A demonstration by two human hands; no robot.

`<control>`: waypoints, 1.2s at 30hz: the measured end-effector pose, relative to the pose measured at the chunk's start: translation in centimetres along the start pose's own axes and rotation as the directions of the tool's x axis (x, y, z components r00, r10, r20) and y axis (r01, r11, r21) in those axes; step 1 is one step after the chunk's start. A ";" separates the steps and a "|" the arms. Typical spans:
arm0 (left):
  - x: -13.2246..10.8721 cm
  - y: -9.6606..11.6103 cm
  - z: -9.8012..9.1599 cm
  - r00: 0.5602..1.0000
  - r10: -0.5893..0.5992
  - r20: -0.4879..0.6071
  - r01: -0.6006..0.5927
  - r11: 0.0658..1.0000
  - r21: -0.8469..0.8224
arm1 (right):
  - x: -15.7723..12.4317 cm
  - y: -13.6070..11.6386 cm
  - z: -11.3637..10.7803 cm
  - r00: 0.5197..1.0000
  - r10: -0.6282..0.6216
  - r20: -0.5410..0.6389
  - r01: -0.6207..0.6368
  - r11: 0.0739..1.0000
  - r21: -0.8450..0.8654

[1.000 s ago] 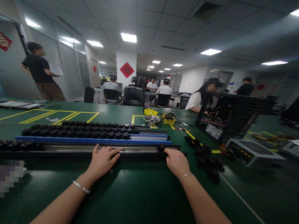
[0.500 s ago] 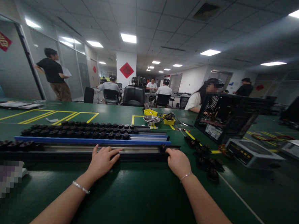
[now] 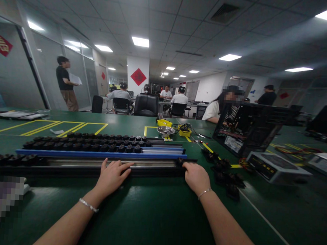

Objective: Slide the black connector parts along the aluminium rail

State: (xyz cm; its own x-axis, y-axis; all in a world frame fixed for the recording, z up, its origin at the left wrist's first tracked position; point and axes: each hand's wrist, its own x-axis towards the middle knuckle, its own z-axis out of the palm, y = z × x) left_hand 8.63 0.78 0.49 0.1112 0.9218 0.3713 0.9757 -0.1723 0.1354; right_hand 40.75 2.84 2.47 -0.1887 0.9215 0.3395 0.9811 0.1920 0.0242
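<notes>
In front of me lies a long black rail point(image 3: 155, 170) with a shiny metal channel. My left hand point(image 3: 113, 176) rests on its near edge, fingers spread, the index finger reaching right along the channel. At the rail's right end sits a small black ribbed part point(image 3: 180, 161). The curled fingers of my right hand point(image 3: 196, 177) are at the right side of this part, and their tips are partly hidden. Several similar black parts point(image 3: 29, 158) fill the rail's left end. Behind it, a blue-edged rail point(image 3: 161, 155) carries more of them in a row.
Loose black parts point(image 3: 233, 189) lie to the right of my right hand. Farther right are a power supply point(image 3: 277, 168) and an open computer case point(image 3: 252, 124), with a person behind it. A metal bowl point(image 3: 165, 130) and yellow trays point(image 3: 184, 130) stand beyond the rails.
My right hand has shifted slightly to the right, and the small black part sits a touch farther right. My left hand has stayed put. A standing person at the left has moved rightward.
</notes>
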 end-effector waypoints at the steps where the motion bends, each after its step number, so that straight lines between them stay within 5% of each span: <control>1: 0.0 0.0 0.0 1.000 -0.002 0.000 0.002 1.000 0.004 | 0.0 0.0 0.0 1.000 0.000 0.000 0.000 1.000 -0.006; 36: 0.0 0.1 0.0 1.000 0.002 0.007 -0.002 1.000 0.013 | 0.1 1.1 0.7 0.994 0.083 -0.069 -0.087 0.995 -0.053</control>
State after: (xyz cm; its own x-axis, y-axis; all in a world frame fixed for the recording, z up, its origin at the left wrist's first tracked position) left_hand 8.69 0.79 0.48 0.1143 0.9239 0.3651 0.9778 -0.1697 0.1232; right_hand 41.79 3.36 1.90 -0.1034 0.9088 0.4043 0.9946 0.0931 0.0450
